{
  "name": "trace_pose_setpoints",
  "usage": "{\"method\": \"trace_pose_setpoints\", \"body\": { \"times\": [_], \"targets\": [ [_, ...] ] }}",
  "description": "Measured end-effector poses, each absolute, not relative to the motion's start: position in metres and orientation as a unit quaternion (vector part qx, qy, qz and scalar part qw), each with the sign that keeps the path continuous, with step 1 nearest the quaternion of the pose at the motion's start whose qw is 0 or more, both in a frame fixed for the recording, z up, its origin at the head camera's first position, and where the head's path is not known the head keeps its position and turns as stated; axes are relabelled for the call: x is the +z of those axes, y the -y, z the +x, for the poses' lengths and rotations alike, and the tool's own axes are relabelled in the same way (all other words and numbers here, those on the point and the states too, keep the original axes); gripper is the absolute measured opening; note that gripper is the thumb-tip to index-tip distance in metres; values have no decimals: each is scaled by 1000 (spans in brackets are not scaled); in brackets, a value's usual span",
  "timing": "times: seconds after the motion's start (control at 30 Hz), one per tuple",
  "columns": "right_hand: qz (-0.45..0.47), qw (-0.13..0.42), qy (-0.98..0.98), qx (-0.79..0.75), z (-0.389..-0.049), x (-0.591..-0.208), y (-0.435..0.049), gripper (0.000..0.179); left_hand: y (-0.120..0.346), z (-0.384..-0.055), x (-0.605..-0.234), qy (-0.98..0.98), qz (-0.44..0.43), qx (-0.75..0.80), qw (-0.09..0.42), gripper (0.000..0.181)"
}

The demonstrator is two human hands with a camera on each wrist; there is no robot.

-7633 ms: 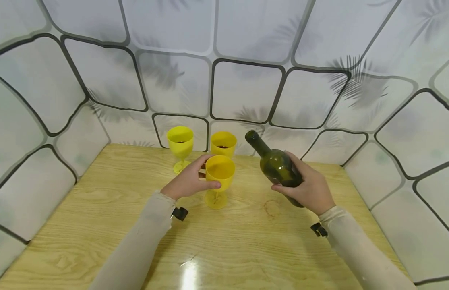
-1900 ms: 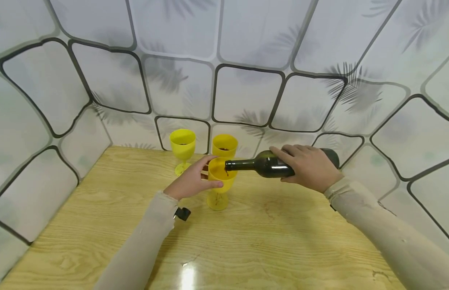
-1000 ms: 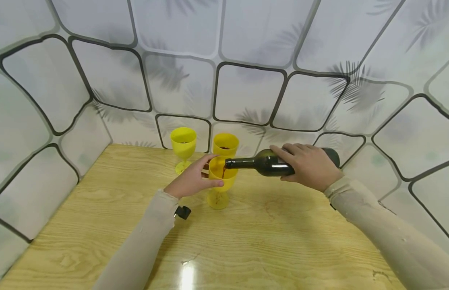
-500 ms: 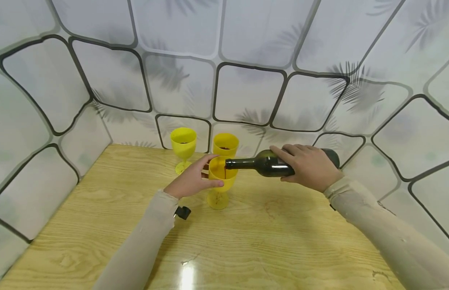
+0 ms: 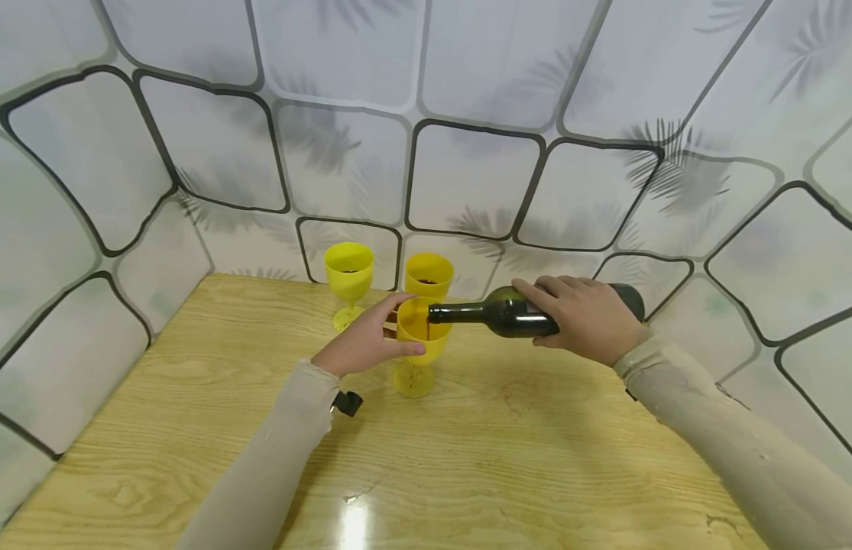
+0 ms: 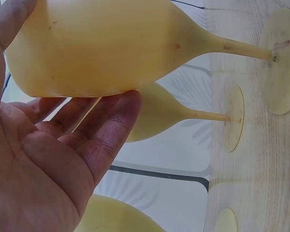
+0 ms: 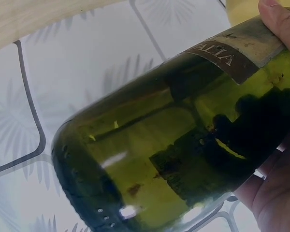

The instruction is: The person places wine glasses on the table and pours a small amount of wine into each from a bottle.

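My left hand [image 5: 369, 340] holds the front yellow goblet [image 5: 426, 347] by its bowl, thumb on the near side and fingers on the far side. The goblet stands upright with its foot on the wooden table [image 5: 536, 458]. My right hand [image 5: 580, 317] grips a dark green wine bottle [image 5: 506, 313] round its body, tipped nearly level. Its mouth is over the goblet's rim, and a thin dark red stream falls inside. In the right wrist view, the bottle's labelled green glass [image 7: 135, 145] fills much of the frame; dark liquid shows through it.
Two more yellow goblets stand behind: the left one [image 5: 348, 276] and the right one [image 5: 429, 273], both with dark liquid inside. The patterned wall [image 5: 474, 176] rises close behind them. A faint reddish ring [image 5: 516, 396] marks the table.
Since the oldest frame, my right hand has moved the bottle left and tipped it from a slant to nearly level over the front goblet. Liquid now pours; my left hand keeps its hold.
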State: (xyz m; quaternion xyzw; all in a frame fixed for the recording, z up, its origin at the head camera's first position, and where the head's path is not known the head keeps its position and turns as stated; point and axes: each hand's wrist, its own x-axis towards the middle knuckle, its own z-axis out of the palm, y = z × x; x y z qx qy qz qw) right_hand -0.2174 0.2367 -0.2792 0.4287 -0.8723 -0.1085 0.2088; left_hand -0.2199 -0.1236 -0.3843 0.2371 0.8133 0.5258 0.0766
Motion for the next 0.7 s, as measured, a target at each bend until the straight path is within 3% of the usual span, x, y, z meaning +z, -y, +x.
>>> {"method": "trace_pose_setpoints", "body": {
  "times": [0.7],
  "targets": [
    [425, 208, 873, -114, -217, -276, -234, 99, 124, -221, -386, -810, 239, 530, 74, 78]
  ]
}}
